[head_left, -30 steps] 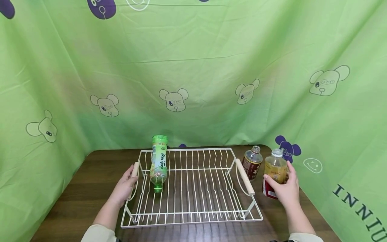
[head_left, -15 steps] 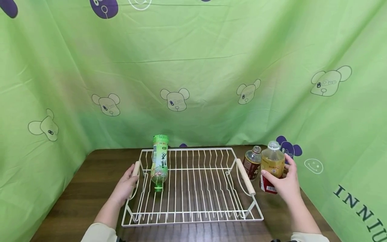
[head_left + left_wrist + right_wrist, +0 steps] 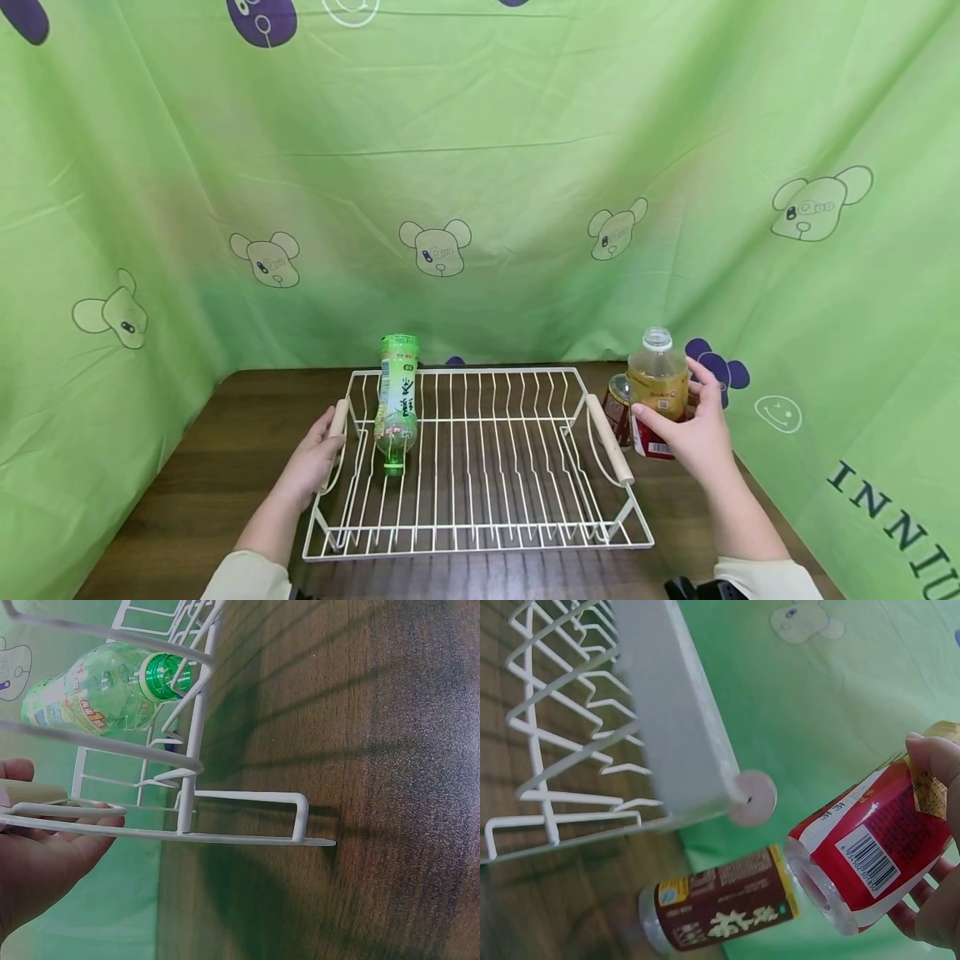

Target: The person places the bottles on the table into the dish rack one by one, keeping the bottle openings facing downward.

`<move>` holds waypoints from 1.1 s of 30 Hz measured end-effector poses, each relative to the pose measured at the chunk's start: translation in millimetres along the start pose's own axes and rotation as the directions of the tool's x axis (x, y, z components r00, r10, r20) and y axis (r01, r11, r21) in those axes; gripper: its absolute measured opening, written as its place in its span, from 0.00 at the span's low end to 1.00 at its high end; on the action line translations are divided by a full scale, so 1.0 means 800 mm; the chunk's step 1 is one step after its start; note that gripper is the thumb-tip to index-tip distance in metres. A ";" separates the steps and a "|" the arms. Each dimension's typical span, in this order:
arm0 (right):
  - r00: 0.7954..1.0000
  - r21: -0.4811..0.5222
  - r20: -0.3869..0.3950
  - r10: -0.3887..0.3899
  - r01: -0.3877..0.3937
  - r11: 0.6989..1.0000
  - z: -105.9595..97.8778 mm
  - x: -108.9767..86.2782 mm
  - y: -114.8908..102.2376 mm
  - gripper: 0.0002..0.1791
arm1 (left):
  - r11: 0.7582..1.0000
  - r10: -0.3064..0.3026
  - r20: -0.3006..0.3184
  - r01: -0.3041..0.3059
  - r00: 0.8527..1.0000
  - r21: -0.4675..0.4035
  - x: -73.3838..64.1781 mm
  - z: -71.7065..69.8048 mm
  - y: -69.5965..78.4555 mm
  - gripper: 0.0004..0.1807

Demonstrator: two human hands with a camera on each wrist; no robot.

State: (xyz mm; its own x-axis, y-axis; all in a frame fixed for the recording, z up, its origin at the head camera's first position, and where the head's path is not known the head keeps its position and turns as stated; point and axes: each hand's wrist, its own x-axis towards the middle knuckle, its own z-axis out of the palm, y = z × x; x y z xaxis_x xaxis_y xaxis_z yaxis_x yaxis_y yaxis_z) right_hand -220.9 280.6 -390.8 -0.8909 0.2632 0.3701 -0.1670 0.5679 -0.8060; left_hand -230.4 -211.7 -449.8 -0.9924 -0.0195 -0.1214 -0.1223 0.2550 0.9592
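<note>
My left hand (image 3: 311,454) grips the wooden handle (image 3: 339,419) on the left side of a white wire dish rack (image 3: 476,551); in the left wrist view its fingers (image 3: 94,844) reach around that handle. With thumb and fingers on either side, my right hand (image 3: 703,427) holds a capless plastic bottle (image 3: 658,392) with a red and yellow label, upright and raised. Its base shows in the right wrist view, above a brown-labelled bottle (image 3: 727,900) standing on the table. A green bottle (image 3: 397,400) lies upside down across the rack's left part, cap toward me.
The rack's right wooden handle (image 3: 609,442) stands between the rack's wires and the brown-labelled bottle. A dark wood table (image 3: 195,475) carries everything. Green printed cloth (image 3: 517,208) hangs behind the table and along its sides.
My right hand has lifted the red and yellow bottle and moved it left, partly covering the brown-labelled bottle. My left hand stays on the handle, and the rack has hardly shifted.
</note>
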 end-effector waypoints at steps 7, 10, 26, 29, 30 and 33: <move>0.999 0.017 0.043 -0.024 0.023 1.000 0.009 0.005 -0.021 0.52 | 1.000 0.002 -0.002 -0.002 1.000 0.003 -0.001 0.001 0.002 0.36; 0.998 0.023 0.064 -0.029 0.028 0.999 0.017 0.009 -0.030 0.51 | 1.000 0.001 0.000 -0.001 1.000 0.006 -0.002 0.002 0.003 0.36; 0.961 0.093 0.262 -0.095 0.072 0.993 0.071 0.012 -0.070 0.54 | 0.999 0.003 -0.012 -0.002 1.000 0.032 -0.001 0.000 0.003 0.36; 0.954 0.083 0.287 -0.091 0.070 0.994 0.082 0.011 -0.072 0.52 | 0.999 -0.003 -0.016 0.003 1.000 0.045 -0.001 0.000 0.003 0.36; 0.952 0.074 0.292 -0.093 0.074 0.994 0.086 0.012 -0.072 0.52 | 0.999 -0.004 -0.016 0.005 1.000 0.048 -0.001 0.000 0.004 0.36; 0.948 0.051 0.303 -0.096 0.085 0.995 0.096 0.011 -0.072 0.50 | 0.998 0.000 -0.018 0.001 1.000 0.057 -0.001 -0.001 0.004 0.36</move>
State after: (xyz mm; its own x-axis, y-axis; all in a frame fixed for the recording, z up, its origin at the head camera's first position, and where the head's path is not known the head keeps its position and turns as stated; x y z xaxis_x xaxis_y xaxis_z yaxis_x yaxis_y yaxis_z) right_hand -251.7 190.2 -376.4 -0.9566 -0.0417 0.2885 -0.2634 0.5476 -0.7942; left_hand -230.2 -211.4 -446.5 -0.9925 -0.0369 -0.1163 -0.1220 0.3094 0.9431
